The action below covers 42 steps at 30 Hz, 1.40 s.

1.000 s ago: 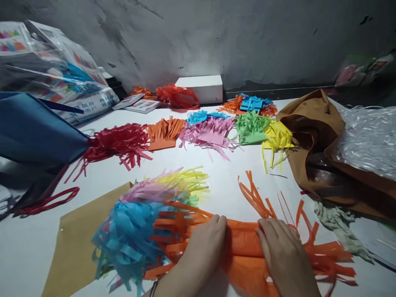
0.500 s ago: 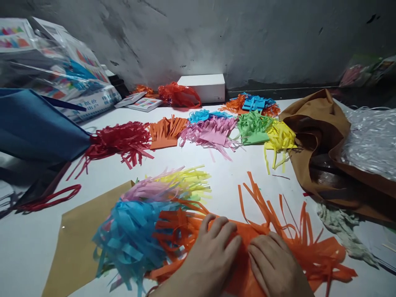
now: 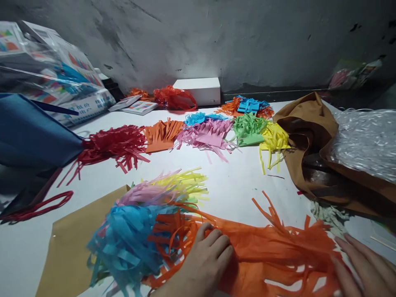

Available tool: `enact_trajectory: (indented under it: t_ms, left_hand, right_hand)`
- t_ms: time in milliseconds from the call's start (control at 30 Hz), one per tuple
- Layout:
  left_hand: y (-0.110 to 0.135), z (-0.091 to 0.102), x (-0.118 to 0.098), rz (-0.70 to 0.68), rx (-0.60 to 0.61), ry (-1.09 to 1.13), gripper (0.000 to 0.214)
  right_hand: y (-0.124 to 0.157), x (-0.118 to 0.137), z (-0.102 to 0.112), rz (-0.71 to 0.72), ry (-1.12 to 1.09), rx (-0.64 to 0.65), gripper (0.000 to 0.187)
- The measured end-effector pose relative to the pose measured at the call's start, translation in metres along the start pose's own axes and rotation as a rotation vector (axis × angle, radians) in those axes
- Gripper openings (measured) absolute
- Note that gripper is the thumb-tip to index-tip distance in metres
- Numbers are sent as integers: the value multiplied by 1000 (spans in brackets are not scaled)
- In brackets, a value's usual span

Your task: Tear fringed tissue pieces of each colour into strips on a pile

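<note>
Fringed orange tissue paper (image 3: 262,241) lies spread across the near part of the table, its cut strips loose at both ends. My left hand (image 3: 206,258) is on its left part, fingers curled and closed on the paper; the fingertips are partly hidden. At the right end, my right hand (image 3: 360,262) has its fingers stretched out over the strips, partly cut off by the frame edge. Left of my left hand lies a bundle of blue tissue fringe (image 3: 130,235), with pink fringe (image 3: 148,194) and yellow fringe (image 3: 182,183) behind it.
A brown paper sheet (image 3: 69,243) lies under the bundle's left side. Further back are a dark red tassel (image 3: 114,142), pink tassel (image 3: 213,134), green tassel (image 3: 250,130) and yellow tassel (image 3: 275,138). A brown bag (image 3: 305,117) stands right, a blue bag (image 3: 34,128) left.
My right hand has moved right from beside my left hand to the orange paper's right end, its fingers now stretched. The paper between the hands lies flatter; my left hand stays on it.
</note>
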<state>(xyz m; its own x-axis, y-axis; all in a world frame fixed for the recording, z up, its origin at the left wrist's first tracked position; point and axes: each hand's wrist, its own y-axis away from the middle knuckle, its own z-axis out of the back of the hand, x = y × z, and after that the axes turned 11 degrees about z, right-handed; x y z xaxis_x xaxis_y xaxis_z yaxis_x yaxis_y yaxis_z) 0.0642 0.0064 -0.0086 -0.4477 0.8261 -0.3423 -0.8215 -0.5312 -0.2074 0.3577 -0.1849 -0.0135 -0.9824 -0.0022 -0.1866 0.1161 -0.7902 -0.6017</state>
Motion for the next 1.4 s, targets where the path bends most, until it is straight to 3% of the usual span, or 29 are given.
enact_trajectory:
  t_ms: [100, 167, 233, 300, 467, 567, 700, 900, 1000, 1067, 1133, 1267, 1400]
  left_hand:
    - [-1, 7, -4, 6, 0, 66, 24]
    - [-1, 13, -6, -14, -24, 84, 29]
    - [-1, 17, -6, -36, -28, 83, 33]
    - [2, 18, -4, -46, -30, 83, 37]
    - [8, 14, 7, -27, -20, 93, 31]
    - [2, 17, 9, 128, 122, 25, 11]
    - [-16, 27, 5, 361, 299, -93, 14]
    - [-24, 13, 8, 436, 309, -167, 15]
    - [-24, 9, 9, 418, 301, -162, 14]
    - [-24, 13, 8, 410, 303, -160, 15]
    - [-23, 20, 5, 378, 269, -162, 10]
    - [-18, 28, 0, 61, 37, -192, 11]
    - [-13, 23, 1, -145, 29, -182, 16]
  right_hand:
    - [-43, 46, -2, 297, -146, 4, 37]
    - [-68, 89, -16, 357, -186, -8, 33]
    - [-79, 120, -30, 278, -296, -61, 37]
    - [-77, 131, -38, 221, -364, -71, 36]
    - [-59, 115, -37, 183, -473, 32, 30]
    - [-57, 108, -36, 133, -488, 71, 31]
    - [-68, 107, -38, 48, -385, 106, 38]
    - [-85, 109, -39, -93, -204, 122, 37]
    - [-85, 114, -37, 34, -350, 44, 32]
    - [-83, 119, -38, 172, -441, 22, 36]
    - [-83, 122, -39, 213, -456, 6, 36]
    - [-88, 121, -37, 131, -539, -30, 30]
    - [-95, 124, -35, 141, -576, 19, 30]
